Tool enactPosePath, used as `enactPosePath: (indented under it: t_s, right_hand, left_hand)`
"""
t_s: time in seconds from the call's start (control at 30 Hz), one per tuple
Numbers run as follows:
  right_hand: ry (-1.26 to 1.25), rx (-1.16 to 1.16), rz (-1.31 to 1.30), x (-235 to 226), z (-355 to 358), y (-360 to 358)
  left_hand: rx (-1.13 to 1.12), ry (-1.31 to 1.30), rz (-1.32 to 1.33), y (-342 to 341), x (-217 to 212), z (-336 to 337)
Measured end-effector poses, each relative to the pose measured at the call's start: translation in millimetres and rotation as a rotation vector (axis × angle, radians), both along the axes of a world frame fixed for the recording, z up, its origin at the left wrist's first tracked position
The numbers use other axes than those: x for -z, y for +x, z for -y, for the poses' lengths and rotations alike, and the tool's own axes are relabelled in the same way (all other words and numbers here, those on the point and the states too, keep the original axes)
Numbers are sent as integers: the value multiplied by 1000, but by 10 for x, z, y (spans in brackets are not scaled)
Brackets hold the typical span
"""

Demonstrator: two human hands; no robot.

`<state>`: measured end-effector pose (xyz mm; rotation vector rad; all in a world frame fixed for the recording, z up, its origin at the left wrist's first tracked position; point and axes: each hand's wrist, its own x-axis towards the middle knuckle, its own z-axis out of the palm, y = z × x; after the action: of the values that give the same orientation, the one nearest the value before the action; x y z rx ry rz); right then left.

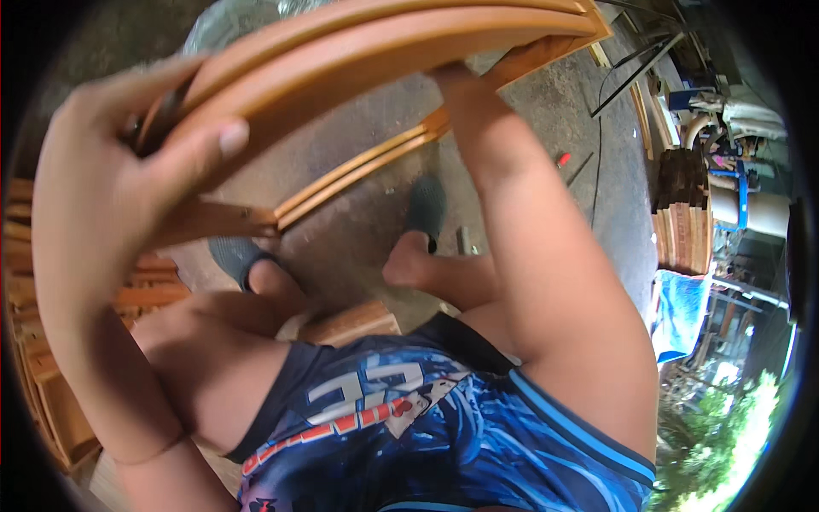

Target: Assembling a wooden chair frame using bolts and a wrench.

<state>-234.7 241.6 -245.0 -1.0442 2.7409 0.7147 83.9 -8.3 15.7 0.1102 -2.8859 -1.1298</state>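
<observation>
Concrete floor (546, 115) spread beneath the frame (350, 81), held aloft, visible corners already joined; whatever remained was unclear. Left hand (98, 171) had fingers (149, 85) clamped on the frame's left end; right hand's (450, 78) grip, behind the frame, couldn't be told.

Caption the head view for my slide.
Left hand grips a wooden frame above a grey floor; right forearm leads behind the frame, where the right hand is hidden.
</observation>
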Motion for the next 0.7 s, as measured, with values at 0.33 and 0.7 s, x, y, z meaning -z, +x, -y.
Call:
enactPosePath:
  t_s: [0.33, 0.7]
  right_hand:
    - [118, -164, 190, 839, -473, 507]
    - [236, -298, 403, -220, -1259, 1219]
  left_hand:
    - [-36, -138, -19, -82, -52, -22]
    - [-64, -68, -93, -60, 10, -33]
